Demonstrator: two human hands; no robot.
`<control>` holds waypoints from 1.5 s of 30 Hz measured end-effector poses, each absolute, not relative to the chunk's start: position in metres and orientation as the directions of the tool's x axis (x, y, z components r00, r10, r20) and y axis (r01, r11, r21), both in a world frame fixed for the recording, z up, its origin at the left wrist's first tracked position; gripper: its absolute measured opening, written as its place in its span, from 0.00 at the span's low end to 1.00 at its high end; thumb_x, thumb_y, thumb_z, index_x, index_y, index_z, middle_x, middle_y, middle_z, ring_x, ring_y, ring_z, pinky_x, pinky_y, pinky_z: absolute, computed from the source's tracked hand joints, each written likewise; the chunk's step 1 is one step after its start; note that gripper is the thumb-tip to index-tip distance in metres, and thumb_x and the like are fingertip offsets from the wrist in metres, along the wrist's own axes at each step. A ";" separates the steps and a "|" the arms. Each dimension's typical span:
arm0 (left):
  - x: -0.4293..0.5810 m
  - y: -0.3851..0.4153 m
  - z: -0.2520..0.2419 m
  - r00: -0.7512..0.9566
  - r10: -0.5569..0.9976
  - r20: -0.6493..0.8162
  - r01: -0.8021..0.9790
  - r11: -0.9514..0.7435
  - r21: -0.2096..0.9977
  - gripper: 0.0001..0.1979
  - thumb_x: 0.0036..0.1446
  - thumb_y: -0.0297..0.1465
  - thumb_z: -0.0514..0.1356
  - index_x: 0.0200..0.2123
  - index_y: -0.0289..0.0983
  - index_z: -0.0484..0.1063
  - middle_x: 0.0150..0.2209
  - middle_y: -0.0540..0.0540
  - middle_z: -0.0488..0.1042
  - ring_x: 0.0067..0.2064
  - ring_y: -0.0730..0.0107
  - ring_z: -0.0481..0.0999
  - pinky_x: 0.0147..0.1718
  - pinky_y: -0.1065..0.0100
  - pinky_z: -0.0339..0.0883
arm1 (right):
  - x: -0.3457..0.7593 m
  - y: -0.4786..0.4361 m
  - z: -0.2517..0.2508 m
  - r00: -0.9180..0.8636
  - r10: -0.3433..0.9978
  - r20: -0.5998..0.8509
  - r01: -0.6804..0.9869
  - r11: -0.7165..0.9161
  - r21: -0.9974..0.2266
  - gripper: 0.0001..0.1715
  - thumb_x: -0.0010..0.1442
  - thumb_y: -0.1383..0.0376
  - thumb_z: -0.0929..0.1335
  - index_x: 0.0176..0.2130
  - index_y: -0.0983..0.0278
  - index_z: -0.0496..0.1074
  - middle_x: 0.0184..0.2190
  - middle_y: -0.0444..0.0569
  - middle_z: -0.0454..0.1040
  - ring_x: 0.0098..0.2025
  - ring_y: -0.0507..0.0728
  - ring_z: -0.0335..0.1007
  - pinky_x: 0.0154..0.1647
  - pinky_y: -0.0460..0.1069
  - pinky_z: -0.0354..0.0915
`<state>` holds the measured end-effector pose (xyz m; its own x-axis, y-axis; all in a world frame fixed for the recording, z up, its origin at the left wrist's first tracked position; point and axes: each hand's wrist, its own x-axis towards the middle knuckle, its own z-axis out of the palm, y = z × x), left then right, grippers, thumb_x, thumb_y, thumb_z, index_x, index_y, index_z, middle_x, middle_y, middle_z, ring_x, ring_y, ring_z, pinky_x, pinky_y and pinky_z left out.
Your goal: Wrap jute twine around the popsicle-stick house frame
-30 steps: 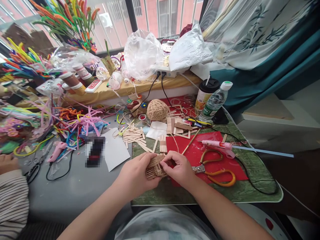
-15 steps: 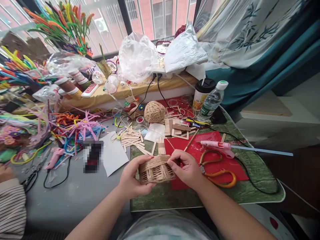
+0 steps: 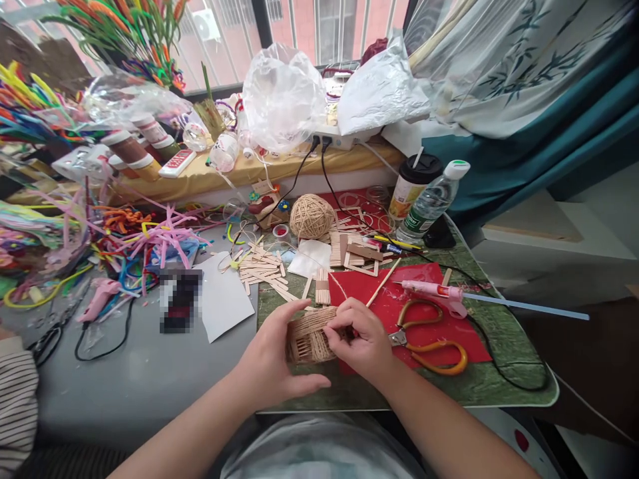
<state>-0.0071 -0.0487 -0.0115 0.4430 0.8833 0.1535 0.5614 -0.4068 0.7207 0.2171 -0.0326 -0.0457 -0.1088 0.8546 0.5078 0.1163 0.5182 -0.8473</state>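
A small woven twine basket (image 3: 312, 336), tilted, is between my hands above the table's near edge. My left hand (image 3: 267, 352) cups its left end, fingers behind and thumb stretched out below the front. My right hand (image 3: 362, 339) is closed in a pinch at the basket's upper right edge, on a strand of twine (image 3: 339, 286) that runs up and away from the fingers. Part of the basket's right side is hidden by that hand. Beyond it lies a bundle of craft sticks (image 3: 322, 287). A ball of twine (image 3: 312, 216) rests farther back.
Right of my hands, orange-handled scissors (image 3: 436, 356) and a pink glue gun (image 3: 434, 293) lie on red sheets (image 3: 374, 283). Loose craft sticks (image 3: 262, 266), a bottle (image 3: 432, 203) and a lidded cup (image 3: 412, 186) stand or lie behind. At left are pipe cleaners (image 3: 172, 233) and another person's sleeve (image 3: 17, 399).
My left hand has slid right around the basket, and its thumb has moved off the lower edge. My right hand has shifted slightly left, still pinching. The view has shifted slightly.
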 end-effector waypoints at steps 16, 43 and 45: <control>-0.017 -0.053 -0.016 0.362 0.932 0.029 0.608 -0.259 0.750 0.39 0.49 0.36 0.75 0.61 0.45 0.62 0.58 0.41 0.75 0.57 0.52 0.80 0.56 0.55 0.77 | 0.226 -0.029 -0.057 -0.190 0.831 0.522 0.130 0.548 -0.826 0.05 0.68 0.70 0.71 0.43 0.59 0.77 0.35 0.48 0.77 0.37 0.56 0.75 0.40 0.53 0.73; 0.005 -0.041 0.021 0.466 0.880 -0.095 0.812 -0.382 0.442 0.36 0.47 0.37 0.75 0.58 0.41 0.68 0.55 0.38 0.79 0.55 0.43 0.81 0.51 0.48 0.77 | 0.217 -0.035 -0.056 -0.236 0.822 0.518 0.144 0.556 -0.818 0.10 0.65 0.71 0.70 0.33 0.58 0.71 0.31 0.46 0.73 0.33 0.56 0.71 0.35 0.52 0.70; 0.006 -0.040 0.021 0.464 0.882 -0.088 0.811 -0.383 0.442 0.35 0.47 0.37 0.75 0.58 0.41 0.68 0.55 0.38 0.80 0.54 0.43 0.81 0.51 0.49 0.77 | 0.217 -0.035 -0.058 -0.243 0.824 0.511 0.145 0.552 -0.821 0.11 0.65 0.72 0.70 0.32 0.58 0.71 0.31 0.46 0.73 0.33 0.56 0.70 0.35 0.52 0.69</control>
